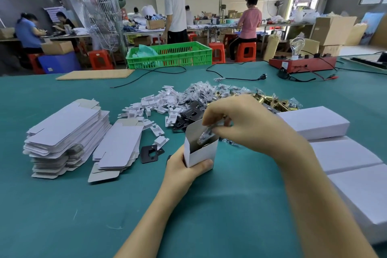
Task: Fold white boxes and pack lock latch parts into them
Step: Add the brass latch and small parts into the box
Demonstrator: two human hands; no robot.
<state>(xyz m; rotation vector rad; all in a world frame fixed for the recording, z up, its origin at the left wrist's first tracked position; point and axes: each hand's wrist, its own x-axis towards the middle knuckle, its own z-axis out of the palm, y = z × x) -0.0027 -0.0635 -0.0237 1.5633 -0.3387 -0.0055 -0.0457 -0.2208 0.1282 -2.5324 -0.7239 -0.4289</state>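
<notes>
The right hand (240, 123) is curled downward over the mouth of an open white box (201, 148), its fingertips pinching a small clear bag of parts (206, 135) that is partly inside the opening, with something dark already showing lower in the box. The left hand (184, 169) grips that box from below, thumb across its front face and fingers wrapped round the back, holding it upright just above the green table (62, 216). Just left of the box a black latch plate (149, 154) lies flat on the table, and behind the box more black plates (188, 116) are heaped together. Beyond them spread a scatter of white card inserts (155, 103), a pile of bagged screws (207, 90) and, behind the right hand, brass latch bodies (272, 100). To the left stand two stacks of flat unfolded boxes (67, 132), the taller one further left. On the right, closed white boxes (314, 121) lie in a row along the table edge. Farther back sit a green crate (169, 54), a red test unit (301, 64) with a bulb on it, black cables and a sheet of cardboard (96, 74)
</notes>
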